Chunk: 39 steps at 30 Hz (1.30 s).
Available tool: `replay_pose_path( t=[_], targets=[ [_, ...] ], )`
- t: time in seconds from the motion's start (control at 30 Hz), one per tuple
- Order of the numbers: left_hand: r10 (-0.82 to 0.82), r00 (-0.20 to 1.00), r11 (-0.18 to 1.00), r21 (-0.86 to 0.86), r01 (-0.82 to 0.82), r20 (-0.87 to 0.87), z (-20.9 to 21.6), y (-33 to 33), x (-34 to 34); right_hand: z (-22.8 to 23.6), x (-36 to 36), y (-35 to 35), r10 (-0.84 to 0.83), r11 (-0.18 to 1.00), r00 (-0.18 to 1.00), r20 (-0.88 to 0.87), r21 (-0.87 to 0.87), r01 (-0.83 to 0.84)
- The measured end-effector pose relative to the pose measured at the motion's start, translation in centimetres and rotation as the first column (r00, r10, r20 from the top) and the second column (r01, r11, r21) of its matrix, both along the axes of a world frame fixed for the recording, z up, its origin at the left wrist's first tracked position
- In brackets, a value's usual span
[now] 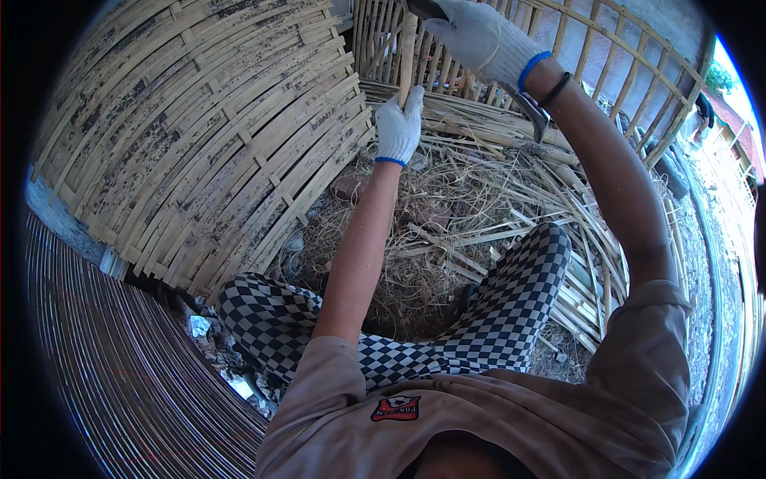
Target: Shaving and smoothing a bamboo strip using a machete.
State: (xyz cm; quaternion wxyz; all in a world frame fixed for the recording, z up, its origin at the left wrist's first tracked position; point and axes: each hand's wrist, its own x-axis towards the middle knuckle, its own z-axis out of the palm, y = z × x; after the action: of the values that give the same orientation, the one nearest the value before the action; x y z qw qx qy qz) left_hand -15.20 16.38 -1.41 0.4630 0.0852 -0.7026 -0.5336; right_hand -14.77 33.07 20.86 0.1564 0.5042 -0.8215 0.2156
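**Stick in the Left Grip, Dark Tool in the Right**

Clasps a pale bamboo stick (408, 60) in the gloved left grip (400, 126), with the shaft rising roughly upright above the fist. Grasps a dark tool (428, 9) in the gloved right grip (475, 36), above and to the right of the left grip, beside the stick's upper visible part. Shows also a curved metal piece (536, 120) below the right grip, near the wrist; cannot tell whether joined to the tool. Includes, left of the left grip, a woven bamboo panel (223, 144); below it, fibrous shavings (415, 267); to its lower right, split strips (586, 219); beyond the right grip, a slatted fence (598, 56).

Could, in judgement, harm the left fingers if letting the tool slide down the stick, being placed in line beneath. Could tilt or drop the stick if slackening the left grip. Could catch the metal piece on the fence if swinging wide.
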Motion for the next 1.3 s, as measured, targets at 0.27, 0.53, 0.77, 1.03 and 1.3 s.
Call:
replay_pose_path(
  t=[0.27, 0.53, 0.77, 1.03, 1.3],
  targets=[
    [0.015, 0.999, 1.0, -0.016, -0.016, -0.039, 0.0, 0.5, 1.0, 1.7, 0.8, 0.5, 0.049, 0.998, 0.997, -0.068, -0.046, -0.052],
    [-0.057, 0.998, 0.996, 0.076, 0.056, 0.01, 0.0, 0.2, 0.6, 0.6, 0.5, -0.4, 0.065, 0.984, 0.996, -0.068, -0.16, -0.076],
    [-0.065, 0.998, 0.997, 0.047, 0.064, 0.012, 0.3, 0.6, 0.7, -0.3, -0.2, -0.1, 0.027, 0.999, 0.999, -0.044, -0.031, -0.028],
    [-0.014, 0.999, 1.0, -0.015, 0.014, -0.03, -0.1, 0.6, 0.8, 0.1, 1.0, 0.8, -0.036, 0.999, 0.98, -0.194, -0.02, 0.033],
    [0.037, 0.998, 0.999, 0.019, -0.038, 0.047, -0.3, 0.3, 0.8, 1.7, 2.0, 0.3, 0.077, 0.976, 0.996, -0.047, -0.202, -0.085]
  ],
)
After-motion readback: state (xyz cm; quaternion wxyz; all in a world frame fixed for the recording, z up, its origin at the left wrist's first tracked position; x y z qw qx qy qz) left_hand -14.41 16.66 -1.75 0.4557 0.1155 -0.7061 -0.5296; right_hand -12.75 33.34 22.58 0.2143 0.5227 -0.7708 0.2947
